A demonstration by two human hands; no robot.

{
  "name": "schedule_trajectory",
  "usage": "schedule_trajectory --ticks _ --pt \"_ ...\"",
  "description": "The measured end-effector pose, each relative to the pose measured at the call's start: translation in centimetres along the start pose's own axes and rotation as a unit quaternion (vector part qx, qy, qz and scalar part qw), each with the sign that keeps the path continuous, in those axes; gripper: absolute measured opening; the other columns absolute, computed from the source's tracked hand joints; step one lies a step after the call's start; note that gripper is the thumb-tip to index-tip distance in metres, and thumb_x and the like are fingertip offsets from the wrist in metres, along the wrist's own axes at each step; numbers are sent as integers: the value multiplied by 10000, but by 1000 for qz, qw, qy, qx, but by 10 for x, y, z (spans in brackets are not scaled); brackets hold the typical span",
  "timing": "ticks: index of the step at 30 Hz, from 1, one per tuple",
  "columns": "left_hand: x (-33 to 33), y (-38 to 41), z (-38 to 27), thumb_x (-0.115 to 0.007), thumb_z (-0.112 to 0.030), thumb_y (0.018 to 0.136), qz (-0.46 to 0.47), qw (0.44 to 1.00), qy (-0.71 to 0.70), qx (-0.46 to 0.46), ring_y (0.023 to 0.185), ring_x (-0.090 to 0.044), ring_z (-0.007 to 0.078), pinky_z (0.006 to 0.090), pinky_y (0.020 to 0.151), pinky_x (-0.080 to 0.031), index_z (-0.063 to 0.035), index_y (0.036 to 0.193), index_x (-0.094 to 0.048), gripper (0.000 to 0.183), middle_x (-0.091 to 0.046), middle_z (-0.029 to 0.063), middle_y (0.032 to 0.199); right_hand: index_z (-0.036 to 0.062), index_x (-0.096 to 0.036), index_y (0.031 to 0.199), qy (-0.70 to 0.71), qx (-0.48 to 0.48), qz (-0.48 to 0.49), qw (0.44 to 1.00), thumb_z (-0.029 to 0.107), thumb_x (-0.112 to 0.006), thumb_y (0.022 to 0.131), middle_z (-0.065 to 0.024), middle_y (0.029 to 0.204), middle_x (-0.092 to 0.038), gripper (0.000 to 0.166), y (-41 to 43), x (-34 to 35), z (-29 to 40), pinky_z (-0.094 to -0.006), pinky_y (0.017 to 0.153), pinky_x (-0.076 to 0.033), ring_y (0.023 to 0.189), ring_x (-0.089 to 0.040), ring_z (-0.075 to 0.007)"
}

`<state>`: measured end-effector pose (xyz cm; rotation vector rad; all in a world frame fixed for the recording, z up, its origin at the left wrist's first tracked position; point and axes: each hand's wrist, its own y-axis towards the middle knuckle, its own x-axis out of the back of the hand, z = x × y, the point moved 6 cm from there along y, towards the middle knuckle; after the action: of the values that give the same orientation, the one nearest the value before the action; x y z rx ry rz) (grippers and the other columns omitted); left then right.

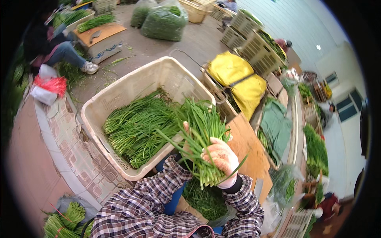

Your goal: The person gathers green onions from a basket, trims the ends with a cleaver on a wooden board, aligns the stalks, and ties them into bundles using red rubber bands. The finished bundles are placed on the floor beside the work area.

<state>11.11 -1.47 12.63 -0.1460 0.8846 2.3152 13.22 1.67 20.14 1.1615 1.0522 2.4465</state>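
A bunch of long green leafy stalks, probably garlic chives, is held between my two hands, its pale cut ends towards me. My right hand, in a pinkish-white glove, closes round the bunch near the cut ends. My left hand grips its other side and is mostly covered by the leaves. Just left of the bunch stands a large off-white plastic crate, with a thick layer of the same greens inside. Beneath my hands, more loose greens lie in a clear plastic bag.
Right of my hands is a wooden board with a flat metal blade. Beyond lie a yellow cover and stacked crates. A seated person is at upper left, beside a board with a knife. Tied bundles lie lower left.
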Motion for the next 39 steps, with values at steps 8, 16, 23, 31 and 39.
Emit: schedule_trajectory --ticks 8,16,23,31,39 --pt "65 -18 -41 -508 -606 878 -263 901 308 158 1067 -555 283 525 937 -470 -76 1447 -295 806 -520 147 1245 60 -585 881 -52 29 138 989 69 -644 754 -68 968 -641 140 -108 9 73 -516 940 -474 954 -616 -273" --pt "78 -26 -34 -596 -120 871 -328 699 567 286 941 -665 304 448 826 -565 -5 1142 -538 300 -672 134 874 39 -619 797 -199 191 230 933 197 -564 676 -124 954 -641 206 -219 -4 85 -425 1009 -441 972 -603 -274" --pt "25 53 66 -618 -20 747 -109 469 840 250 849 -598 224 468 962 -452 4 1100 -512 369 -591 81 899 156 -637 1071 -451 -2 103 887 175 -590 779 21 1338 -535 297 -267 26 38 -407 1064 -355 1240 -470 -158" --pt "61 46 -14 -661 96 754 -34 382 905 184 858 -621 192 454 964 -471 -36 1006 -623 286 -638 31 917 78 -643 1063 -314 -312 -151 884 9 -602 712 -65 1108 -642 359 -328 36 -1 -411 929 -453 1030 -592 -247" --pt "-12 31 -78 -658 -245 826 -250 593 765 34 961 -635 289 471 906 -510 -55 1039 -611 289 -661 112 1016 21 -620 1173 11 -475 -428 768 27 -646 826 -115 1176 -639 348 -375 26 29 -320 957 -444 1076 -602 -208"
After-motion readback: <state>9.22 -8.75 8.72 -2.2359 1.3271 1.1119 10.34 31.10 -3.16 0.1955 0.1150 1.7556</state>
